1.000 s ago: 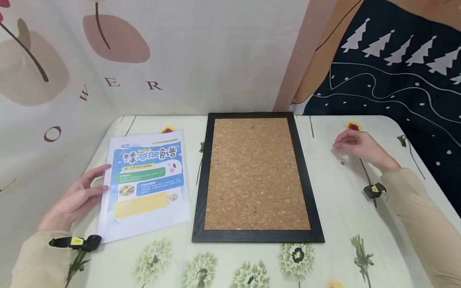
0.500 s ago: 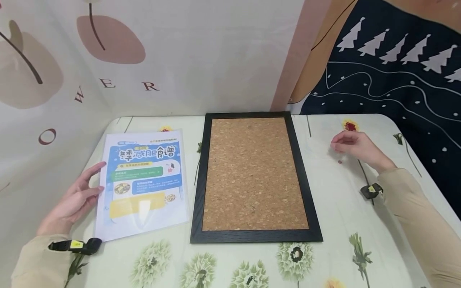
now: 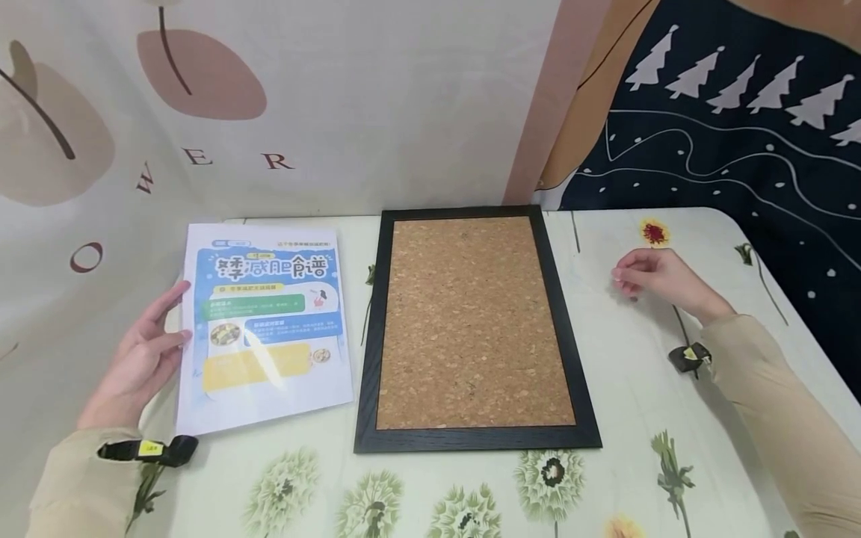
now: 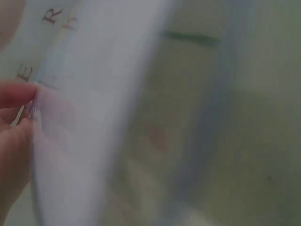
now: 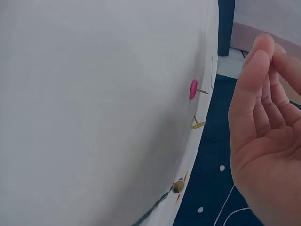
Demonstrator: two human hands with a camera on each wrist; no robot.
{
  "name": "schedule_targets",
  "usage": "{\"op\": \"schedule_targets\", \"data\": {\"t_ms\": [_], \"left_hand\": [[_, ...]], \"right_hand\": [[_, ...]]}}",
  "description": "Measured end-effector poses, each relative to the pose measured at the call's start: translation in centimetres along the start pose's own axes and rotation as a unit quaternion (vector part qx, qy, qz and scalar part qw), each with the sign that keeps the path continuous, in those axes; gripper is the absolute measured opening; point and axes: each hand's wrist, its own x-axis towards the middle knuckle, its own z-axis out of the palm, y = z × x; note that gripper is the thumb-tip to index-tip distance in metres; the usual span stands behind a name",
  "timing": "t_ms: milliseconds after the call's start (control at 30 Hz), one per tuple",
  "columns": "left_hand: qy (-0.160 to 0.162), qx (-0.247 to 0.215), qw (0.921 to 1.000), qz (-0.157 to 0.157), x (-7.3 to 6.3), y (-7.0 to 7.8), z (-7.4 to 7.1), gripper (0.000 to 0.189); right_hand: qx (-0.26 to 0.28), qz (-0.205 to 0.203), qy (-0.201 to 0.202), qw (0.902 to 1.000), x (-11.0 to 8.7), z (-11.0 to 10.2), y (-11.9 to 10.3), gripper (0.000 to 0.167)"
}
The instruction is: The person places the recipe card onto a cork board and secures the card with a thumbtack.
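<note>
In the head view my left hand [image 3: 144, 351] pinches the left edge of a printed poster sheet [image 3: 269, 329] in a clear plastic sleeve, blue with Chinese lettering. The sheet is tilted, its left side raised. The left wrist view shows the thumb and a finger on the clear edge of the plastic sleeve [image 4: 70, 141]. My right hand [image 3: 655, 278] hovers at the right of the table, its bent fingertips close together with nothing seen between them. Near it, in the right wrist view, lie a pink thumbtack [image 5: 194, 89], a yellow thumbtack [image 5: 197, 125] and a brass-coloured one [image 5: 178, 186].
A cork board [image 3: 474, 321] in a black frame lies in the middle of the table, between the hands. The flower-print tablecloth [image 3: 430, 486] meets hanging printed curtains [image 3: 383, 112] at the back and sides.
My left hand has lifted the poster sheet off the table, upward and slightly leftward. My right hand stays almost still. The head view has shifted a little.
</note>
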Motion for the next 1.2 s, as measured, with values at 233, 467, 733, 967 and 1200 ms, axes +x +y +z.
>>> {"op": "schedule_targets", "data": {"t_ms": [233, 467, 733, 967, 1200], "left_hand": [[0.003, -0.017, 0.9991, 0.040, 0.5, 0.5, 1.1, 0.076], [0.019, 0.002, 0.9984, 0.054, 0.6, 1.5, 1.6, 0.077], [0.030, 0.007, 0.9973, 0.067, 0.9, 2.2, 2.8, 0.075], [0.021, 0.011, 0.9976, 0.065, 1.7, 1.7, 4.3, 0.076], [0.023, 0.021, 0.9980, 0.056, 2.1, 0.8, 5.3, 0.077]], "right_hand": [[-0.003, -0.030, 0.001, 0.9996, -0.1, 0.2, 0.1, 0.023], [0.015, -0.021, 0.031, 0.9992, -0.1, 0.7, -0.3, 0.025], [0.020, -0.006, 0.042, 0.9989, 0.0, 1.1, -0.8, 0.030], [0.031, -0.004, 0.051, 0.9982, 0.0, 1.4, -1.2, 0.029], [0.033, -0.005, 0.046, 0.9984, -0.1, 1.8, -1.6, 0.030]]}}
